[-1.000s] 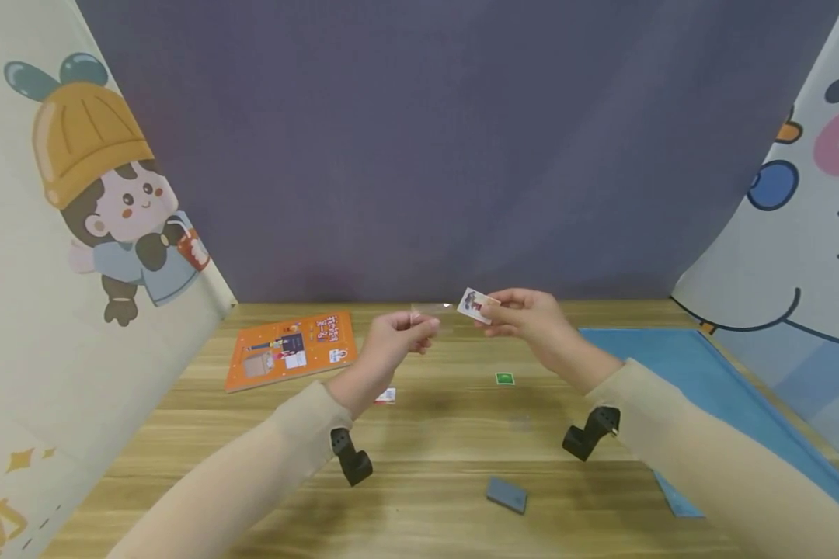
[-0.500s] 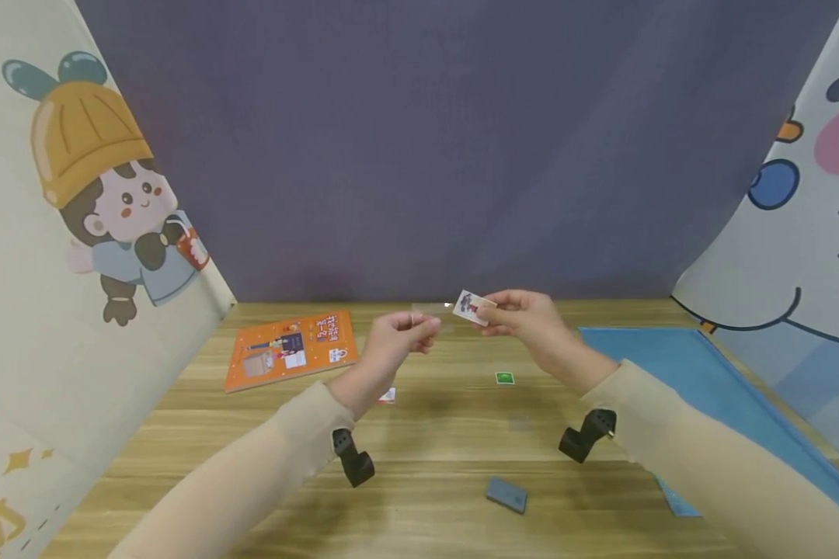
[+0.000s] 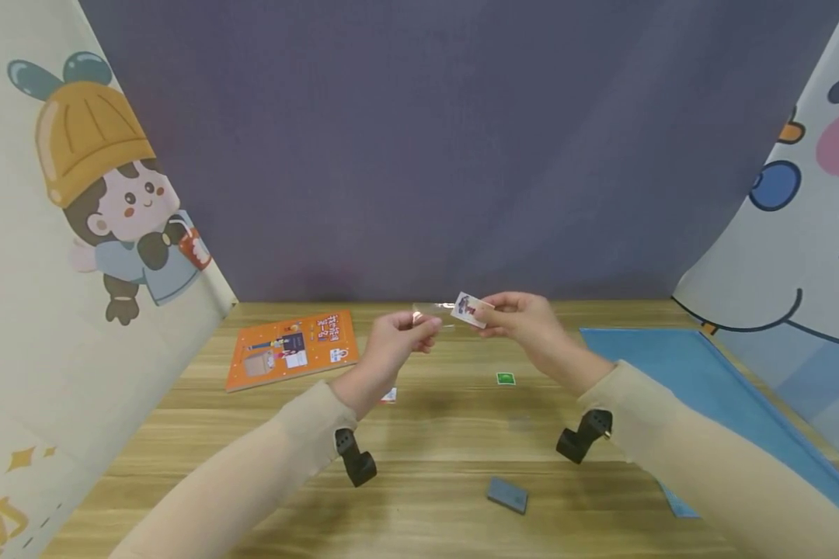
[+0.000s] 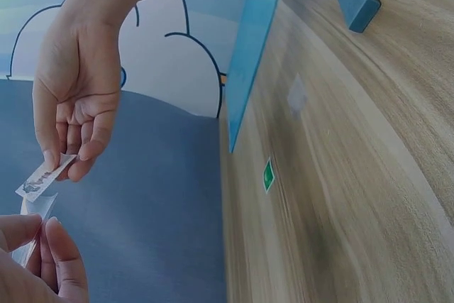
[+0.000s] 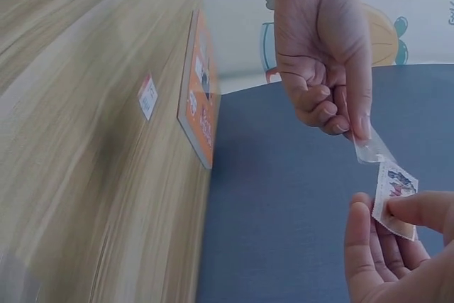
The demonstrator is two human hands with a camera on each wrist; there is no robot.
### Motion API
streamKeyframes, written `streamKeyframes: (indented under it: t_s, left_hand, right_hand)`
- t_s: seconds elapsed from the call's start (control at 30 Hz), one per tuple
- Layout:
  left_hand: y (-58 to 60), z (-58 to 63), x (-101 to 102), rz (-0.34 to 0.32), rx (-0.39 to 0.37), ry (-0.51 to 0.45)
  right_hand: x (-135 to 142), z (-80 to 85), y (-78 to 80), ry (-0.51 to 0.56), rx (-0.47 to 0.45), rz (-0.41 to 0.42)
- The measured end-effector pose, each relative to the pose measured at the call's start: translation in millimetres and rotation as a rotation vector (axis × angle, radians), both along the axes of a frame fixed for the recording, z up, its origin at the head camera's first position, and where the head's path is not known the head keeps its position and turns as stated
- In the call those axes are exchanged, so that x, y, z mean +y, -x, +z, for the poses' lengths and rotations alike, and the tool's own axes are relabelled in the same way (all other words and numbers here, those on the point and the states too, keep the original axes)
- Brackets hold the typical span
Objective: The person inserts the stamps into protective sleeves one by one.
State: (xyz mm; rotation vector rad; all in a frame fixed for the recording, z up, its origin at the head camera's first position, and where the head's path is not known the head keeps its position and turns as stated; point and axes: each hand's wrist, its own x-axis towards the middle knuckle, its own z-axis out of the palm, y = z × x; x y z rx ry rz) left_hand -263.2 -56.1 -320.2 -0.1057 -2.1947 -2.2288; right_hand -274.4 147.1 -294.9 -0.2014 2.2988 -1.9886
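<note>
On my feed, a flat orange book lies left of both hands; the left hand pinches shiny clear film; at its edge, between the hands, a serrated paper stamp, pinched by the right hand; rightward, a smooth blue sheet.

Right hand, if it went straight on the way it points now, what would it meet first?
Probably the clear sleeve pinched in the left hand. The right hand holds the stamp out toward it, their edges very close; whether they touch is unclear.
</note>
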Motion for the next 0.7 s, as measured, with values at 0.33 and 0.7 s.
streamKeyframes:
  t_s: [0.33,0.7]
  left_hand:
    - [0.4,0.6,2.2,0.015,0.017,-0.01]
    - [2.0,-0.6,4.5,0.016,0.02,-0.009]
  right_hand:
    - [-2.2,-5.0,1.7,0.015,-0.005,0.004]
    - [-6.0,-7.1,1.1,0.008,-0.013,0.035]
